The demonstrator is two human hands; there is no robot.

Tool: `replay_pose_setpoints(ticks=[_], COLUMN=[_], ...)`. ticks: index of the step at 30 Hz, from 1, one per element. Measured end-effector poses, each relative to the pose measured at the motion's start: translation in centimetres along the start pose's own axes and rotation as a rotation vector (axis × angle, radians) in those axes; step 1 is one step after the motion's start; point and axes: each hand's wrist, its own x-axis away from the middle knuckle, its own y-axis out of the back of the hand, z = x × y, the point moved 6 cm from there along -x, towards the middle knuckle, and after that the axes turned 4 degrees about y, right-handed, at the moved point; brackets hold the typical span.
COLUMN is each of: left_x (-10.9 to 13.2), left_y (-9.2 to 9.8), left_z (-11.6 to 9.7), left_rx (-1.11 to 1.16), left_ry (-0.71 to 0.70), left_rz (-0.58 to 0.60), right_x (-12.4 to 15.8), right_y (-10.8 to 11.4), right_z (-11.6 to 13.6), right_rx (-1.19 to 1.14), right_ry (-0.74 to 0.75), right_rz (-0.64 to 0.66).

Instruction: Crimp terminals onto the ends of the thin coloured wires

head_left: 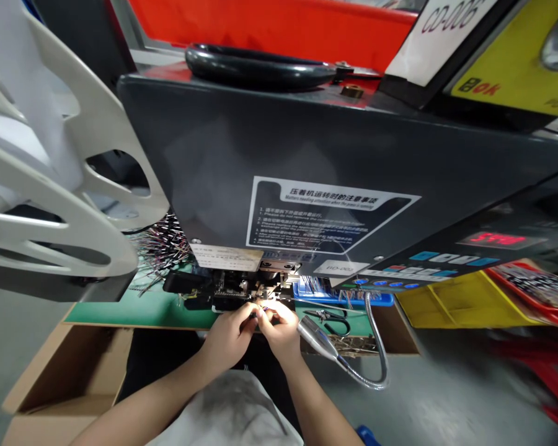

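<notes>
Both hands meet at the working head (pixel 267 291) of a dark grey crimping press (pixel 204 155). My left hand (pixel 230 334) is closed in a pinch, thumb and forefinger together just in front of the metal tooling. Close against it, my right hand (pixel 281 328) pinches too, its fingertips touching or nearly touching the left ones. Whatever sits between the fingertips is too small and too covered to make out. Right of the hands, black-handled scissors (pixel 332 319) lie on the green bench top (pixel 149 310).
A bendable lamp (pixel 318 337) reaches in beside my right wrist. Behind it, a blue tray (pixel 372 298) holds thin wires. A wire bundle (pixel 165 241) lies at left, near a pale reel (pixel 121 179). Cardboard boxes (pixel 74 371) stand below; a yellow bin (pixel 460 303) is at right.
</notes>
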Motion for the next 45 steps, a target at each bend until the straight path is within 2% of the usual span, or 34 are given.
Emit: replay_pose_setpoints(ticks=[11,19,27,36,40,43,45], left_x=[-0.1,0.0,-0.1,-0.1,-0.1,0.3,0.7], left_y=[-0.3,-0.3,-0.1,-0.3,0.0,0.0,-0.4], left_z=[0.3,0.1,0.0,0.2,0.1,0.1,0.3], left_rx=[0.015,0.017,-0.009,-0.004,0.008,0.003,0.035], left_ry=[0.000,-0.012,-0.029,0.009,0.029,0.026,0.025], left_rz=[0.032,0.049,0.006,0.014,0.026,0.047,0.083], right_x=[0.2,0.0,-0.2,-0.3,0.8,2.6,4.1], right_y=[-0.1,0.1,0.2,0.2,0.4,0.6,0.4], right_z=[-0.7,0.2,0.5,0.6,0.1,-1.3,-2.3], right_rx=[-0.032,-0.007,0.020,0.043,0.026,-0.037,-0.079], right_ry=[-0.093,-0.042,-0.009,0.022,0.017,-0.075,-0.147], right_rz=[0.023,0.014,0.041,0.059,0.064,0.050,0.091])
